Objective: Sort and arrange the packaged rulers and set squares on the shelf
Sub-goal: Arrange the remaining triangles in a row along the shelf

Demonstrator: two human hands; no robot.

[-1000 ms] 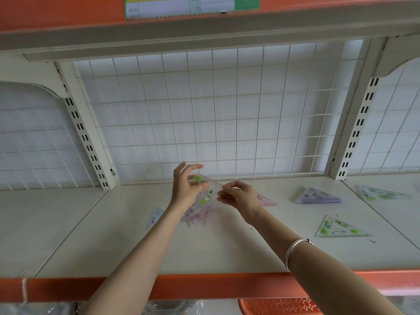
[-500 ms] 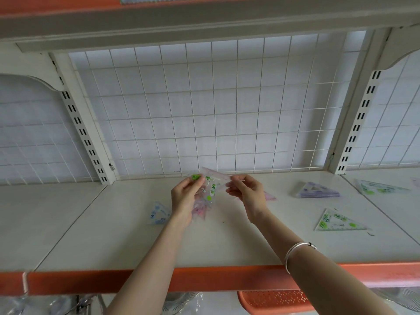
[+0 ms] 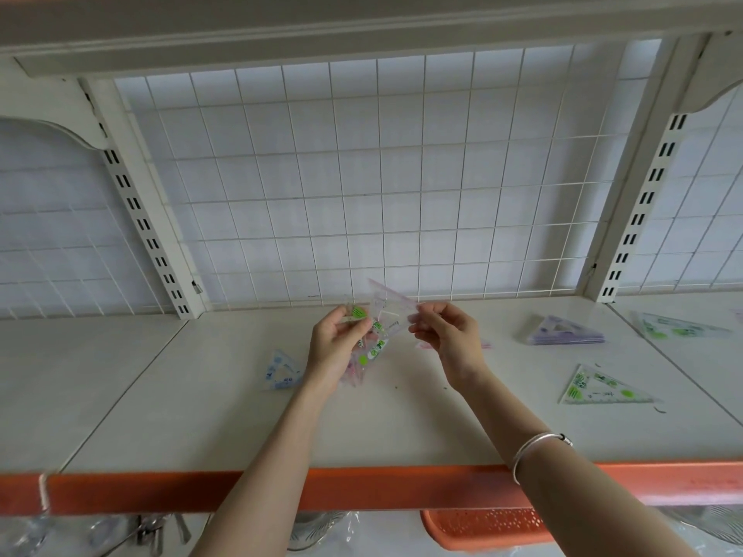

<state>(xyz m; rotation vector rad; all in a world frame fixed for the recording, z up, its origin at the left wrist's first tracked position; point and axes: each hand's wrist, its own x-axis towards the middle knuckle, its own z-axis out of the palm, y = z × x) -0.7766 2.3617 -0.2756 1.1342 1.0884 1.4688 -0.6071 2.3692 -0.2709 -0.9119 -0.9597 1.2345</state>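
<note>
The left forearm (image 3: pixel 257 468) and right forearm (image 3: pixel 603 500) are bare as far as they show, and the right one wears a single slim, smooth silver bangle (image 3: pixel 534 446) with a small coiled knot on its outer side.

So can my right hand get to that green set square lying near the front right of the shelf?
Probably yes: the green set square lies flat on the shelf right of the right hand, with nothing between them. But that hand pinches a pink set square, so it must release that first.
</note>
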